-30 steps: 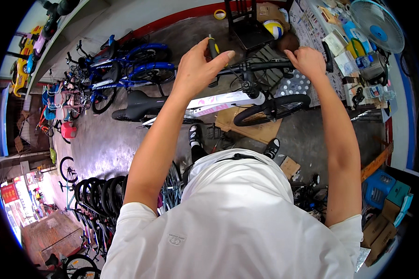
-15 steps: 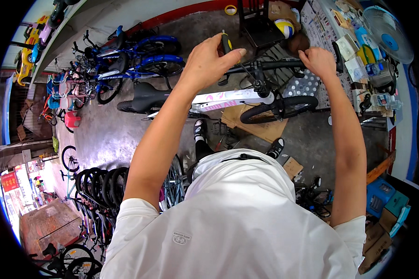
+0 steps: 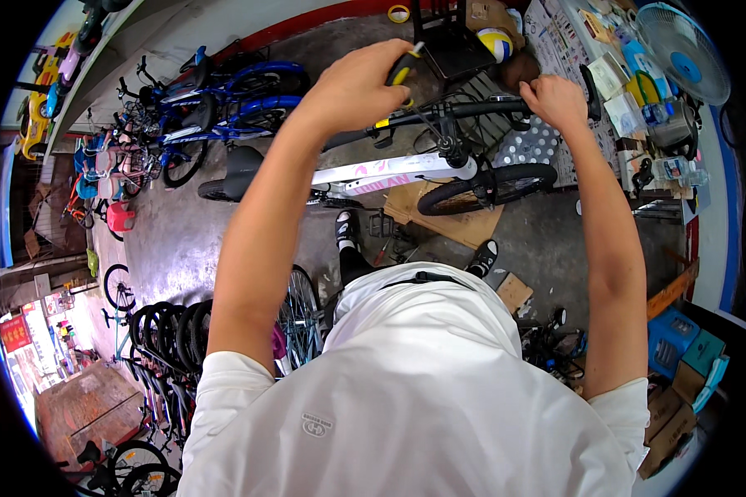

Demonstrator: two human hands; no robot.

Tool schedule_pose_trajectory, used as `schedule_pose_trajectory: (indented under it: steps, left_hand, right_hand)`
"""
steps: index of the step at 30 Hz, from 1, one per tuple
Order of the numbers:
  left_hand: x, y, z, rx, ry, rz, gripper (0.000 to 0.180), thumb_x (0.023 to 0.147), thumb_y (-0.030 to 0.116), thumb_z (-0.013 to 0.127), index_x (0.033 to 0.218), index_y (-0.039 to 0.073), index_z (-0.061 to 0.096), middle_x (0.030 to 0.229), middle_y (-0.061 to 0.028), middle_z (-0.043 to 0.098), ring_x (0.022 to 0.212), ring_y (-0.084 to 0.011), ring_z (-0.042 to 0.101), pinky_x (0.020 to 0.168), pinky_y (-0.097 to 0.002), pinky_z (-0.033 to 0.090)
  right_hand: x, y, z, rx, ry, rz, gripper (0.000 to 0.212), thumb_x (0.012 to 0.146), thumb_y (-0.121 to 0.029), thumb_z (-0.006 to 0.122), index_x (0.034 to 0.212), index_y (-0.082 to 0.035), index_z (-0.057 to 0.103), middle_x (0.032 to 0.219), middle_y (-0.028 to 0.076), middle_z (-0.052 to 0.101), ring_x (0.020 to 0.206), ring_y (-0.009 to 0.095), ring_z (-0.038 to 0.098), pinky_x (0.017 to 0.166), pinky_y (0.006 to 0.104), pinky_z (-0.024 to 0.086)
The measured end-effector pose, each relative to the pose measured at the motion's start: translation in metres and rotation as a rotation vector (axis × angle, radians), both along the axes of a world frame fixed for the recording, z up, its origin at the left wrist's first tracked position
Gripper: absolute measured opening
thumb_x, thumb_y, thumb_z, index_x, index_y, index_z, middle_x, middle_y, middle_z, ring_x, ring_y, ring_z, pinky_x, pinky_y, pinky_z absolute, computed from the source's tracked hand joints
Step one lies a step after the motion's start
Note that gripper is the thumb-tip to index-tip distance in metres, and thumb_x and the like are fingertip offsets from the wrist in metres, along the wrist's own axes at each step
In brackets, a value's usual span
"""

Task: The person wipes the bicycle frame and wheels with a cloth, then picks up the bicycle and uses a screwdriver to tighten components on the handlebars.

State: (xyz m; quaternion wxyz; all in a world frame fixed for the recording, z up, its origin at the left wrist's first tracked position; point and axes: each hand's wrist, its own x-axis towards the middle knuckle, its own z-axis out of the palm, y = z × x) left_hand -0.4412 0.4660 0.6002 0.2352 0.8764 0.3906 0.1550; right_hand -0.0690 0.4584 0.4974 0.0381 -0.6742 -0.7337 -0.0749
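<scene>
A white bicycle (image 3: 389,172) with pink markings stands across in front of me, its black saddle at the left and its front wheel (image 3: 489,189) at the right. My left hand (image 3: 356,91) is closed around a yellow-and-black screwdriver (image 3: 403,68), raised over the left part of the handlebar. A bit of grey metal shows at the tool's upper end. At the far right end of the black handlebar (image 3: 489,108), my right hand (image 3: 558,101) is wrapped round the grip. Its fingertips are partly hidden.
Blue bicycles (image 3: 249,95) stand at the far left, and a row of black tyres (image 3: 170,335) at the near left. A cluttered bench with a fan (image 3: 684,62) runs along the right. Flat cardboard (image 3: 464,228) lies under the front wheel; a dark chair (image 3: 448,54) stands behind.
My left hand has risen and moved slightly left with the screwdriver, which now tilts to the upper right. The right hand stays at the grip. The whole view has shifted slightly.
</scene>
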Motion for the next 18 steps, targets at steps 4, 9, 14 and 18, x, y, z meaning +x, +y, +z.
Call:
schedule_pose_trajectory:
  steps: [4, 9, 14, 18]
  left_hand:
    - [0.074, -0.046, -0.009, 0.519, 0.341, 0.413, 0.055, 0.087, 0.015, 0.061, 0.136, -0.01, 0.054, 0.103, -0.0191, 0.065, 0.099, -0.0323, 0.07, 0.072, -0.0496, 0.058]
    - [0.107, -0.052, -0.02, 0.654, 0.081, 0.607, 0.056, 0.08, 0.018, 0.072, 0.129, -0.007, 0.061, 0.113, -0.0184, 0.065, 0.103, -0.0367, 0.065, 0.086, -0.0521, 0.046]
    - [0.103, -0.024, -0.016, 0.54, 0.239, 0.579, 0.035, 0.081, 0.013, 0.069, 0.115, 0.006, 0.075, 0.106, -0.0124, 0.073, 0.101, -0.037, 0.066, 0.086, -0.0513, 0.045]
    - [0.108, -0.027, -0.028, 0.485, 0.171, 0.665, 0.032, 0.085, 0.017, 0.069, 0.114, 0.006, 0.074, 0.107, -0.0121, 0.074, 0.104, -0.0359, 0.067, 0.088, -0.0522, 0.044]
  right_hand:
    - [-0.001, -0.003, 0.001, 0.015, 0.013, -0.015, 0.047, 0.096, -0.044, 0.06, 0.076, -0.006, 0.078, 0.08, 0.019, 0.075, 0.078, 0.04, 0.074, 0.075, 0.0504, 0.06]
    - [-0.003, 0.0, -0.002, 0.024, 0.018, -0.003, 0.046, 0.096, -0.043, 0.06, 0.075, -0.005, 0.077, 0.08, 0.019, 0.075, 0.078, 0.04, 0.073, 0.075, 0.0506, 0.06]
    - [0.005, -0.001, -0.007, 0.072, 0.027, 0.01, 0.046, 0.095, -0.042, 0.06, 0.071, -0.006, 0.076, 0.074, 0.017, 0.073, 0.073, 0.039, 0.073, 0.072, 0.0507, 0.06]
    - [0.002, 0.0, -0.012, 0.08, 0.012, 0.008, 0.045, 0.094, -0.041, 0.061, 0.07, -0.006, 0.076, 0.072, 0.017, 0.072, 0.069, 0.038, 0.072, 0.071, 0.0496, 0.06]
